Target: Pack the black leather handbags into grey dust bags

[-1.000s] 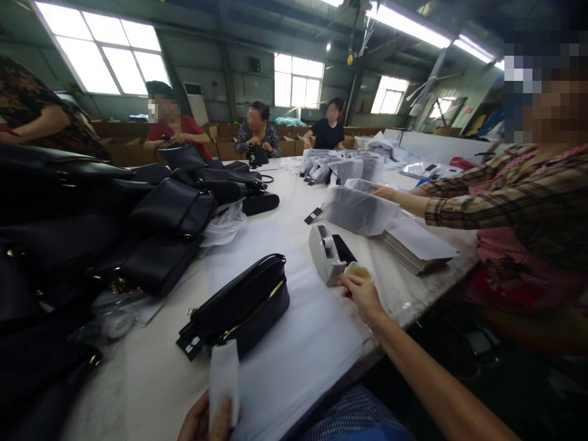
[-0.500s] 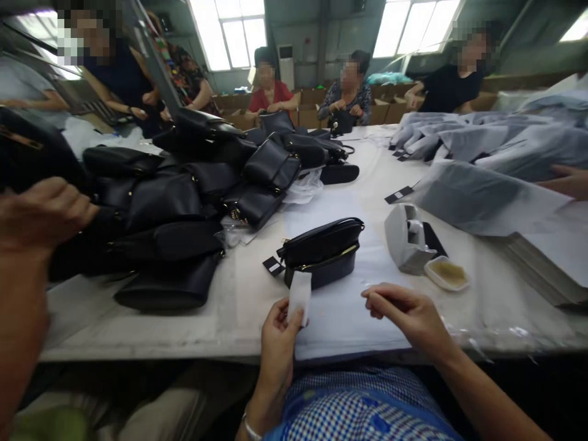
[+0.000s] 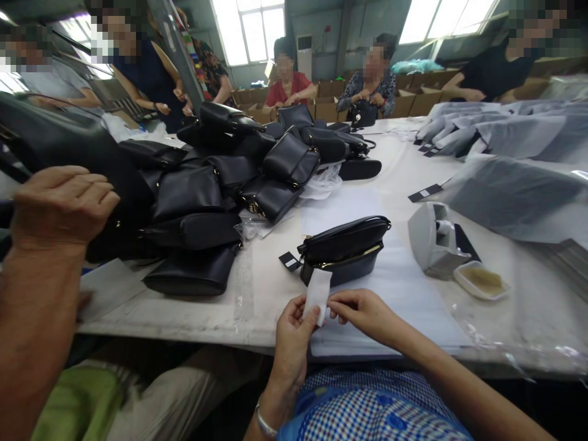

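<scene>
My left hand (image 3: 295,327) pinches a small strip of white, soft-looking sheet (image 3: 318,297) between thumb and fingers. At the strip's right edge is my right hand (image 3: 361,311), its thumb and fingertips pressed together; anything between them is too small to make out. Just beyond both hands a black handbag (image 3: 344,251) with a gold zip stands on a white sheet (image 3: 386,331). The strip's upper end overlaps the bag's lower front in view. From the bag's left end hangs a black tag (image 3: 290,261) with a white label.
Black bags (image 3: 188,193) are heaped at the left, where a co-worker's hand (image 3: 64,202) reaches in. To the right are a white tape dispenser (image 3: 436,239), a small dish of yellowish stuff (image 3: 481,280) and bags in translucent wrap (image 3: 514,190). Several people work across the table.
My right hand has moved left from beside the dispenser to the white strip. The view has swung, so the table's contents appear shifted. The co-worker's hand at left holds up a black bag.
</scene>
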Demonstrator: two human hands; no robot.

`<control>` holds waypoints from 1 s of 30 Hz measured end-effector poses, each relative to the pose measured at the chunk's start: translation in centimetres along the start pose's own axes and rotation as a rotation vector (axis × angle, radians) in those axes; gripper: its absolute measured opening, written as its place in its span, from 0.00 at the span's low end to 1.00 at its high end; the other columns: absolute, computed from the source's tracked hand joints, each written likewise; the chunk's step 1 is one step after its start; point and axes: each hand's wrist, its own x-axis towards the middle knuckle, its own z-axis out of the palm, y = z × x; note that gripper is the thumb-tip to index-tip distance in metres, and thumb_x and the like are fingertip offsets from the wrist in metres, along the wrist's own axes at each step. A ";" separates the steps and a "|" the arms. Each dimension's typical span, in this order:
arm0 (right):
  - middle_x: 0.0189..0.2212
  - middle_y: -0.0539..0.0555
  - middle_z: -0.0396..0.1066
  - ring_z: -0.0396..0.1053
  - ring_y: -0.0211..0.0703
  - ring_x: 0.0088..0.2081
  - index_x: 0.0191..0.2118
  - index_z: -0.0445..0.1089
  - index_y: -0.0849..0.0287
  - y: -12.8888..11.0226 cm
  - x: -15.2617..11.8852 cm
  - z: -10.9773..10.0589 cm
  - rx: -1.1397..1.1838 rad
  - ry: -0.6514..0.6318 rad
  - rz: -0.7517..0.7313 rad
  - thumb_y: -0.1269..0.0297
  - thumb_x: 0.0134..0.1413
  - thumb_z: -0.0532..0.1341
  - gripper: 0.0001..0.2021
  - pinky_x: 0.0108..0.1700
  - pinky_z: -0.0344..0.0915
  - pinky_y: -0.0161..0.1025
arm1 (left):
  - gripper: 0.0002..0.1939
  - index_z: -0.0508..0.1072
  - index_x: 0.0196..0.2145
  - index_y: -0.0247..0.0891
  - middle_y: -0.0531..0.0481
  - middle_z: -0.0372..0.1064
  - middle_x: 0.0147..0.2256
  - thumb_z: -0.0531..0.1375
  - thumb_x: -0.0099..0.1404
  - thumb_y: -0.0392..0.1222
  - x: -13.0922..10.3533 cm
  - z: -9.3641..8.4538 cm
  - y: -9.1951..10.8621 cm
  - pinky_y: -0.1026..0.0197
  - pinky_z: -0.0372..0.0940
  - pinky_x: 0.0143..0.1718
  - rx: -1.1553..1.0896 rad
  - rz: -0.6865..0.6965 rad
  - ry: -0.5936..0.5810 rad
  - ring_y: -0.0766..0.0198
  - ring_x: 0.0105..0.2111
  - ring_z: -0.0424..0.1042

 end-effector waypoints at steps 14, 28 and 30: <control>0.32 0.51 0.73 0.69 0.41 0.31 0.48 0.71 0.58 1.3 1.6 2.4 0.009 0.244 -0.121 0.74 0.52 0.56 0.18 0.33 0.66 0.35 | 0.26 0.67 0.54 0.36 0.47 0.72 0.39 0.68 0.60 0.42 0.2 0.7 0.4 0.65 0.67 0.38 -0.149 -0.219 -0.057 0.69 0.32 0.70; 0.37 0.56 0.78 0.76 0.52 0.38 0.50 0.72 0.62 -0.2 1.4 2.2 0.481 0.028 0.002 0.56 0.55 0.64 0.20 0.38 0.73 0.43 | 0.34 0.62 0.57 0.42 0.36 0.58 0.61 0.68 0.57 0.51 0.9 0.1 -0.1 0.60 0.72 0.36 0.174 -0.016 0.048 0.52 0.46 0.74; 0.37 0.54 0.78 0.76 0.50 0.37 0.49 0.73 0.59 -0.6 1.1 1.1 0.344 0.005 -0.062 0.59 0.56 0.64 0.16 0.37 0.72 0.41 | 0.35 0.62 0.59 0.41 0.35 0.59 0.61 0.67 0.58 0.52 1.1 -0.7 -0.1 0.58 0.73 0.38 0.240 -0.037 0.000 0.51 0.47 0.74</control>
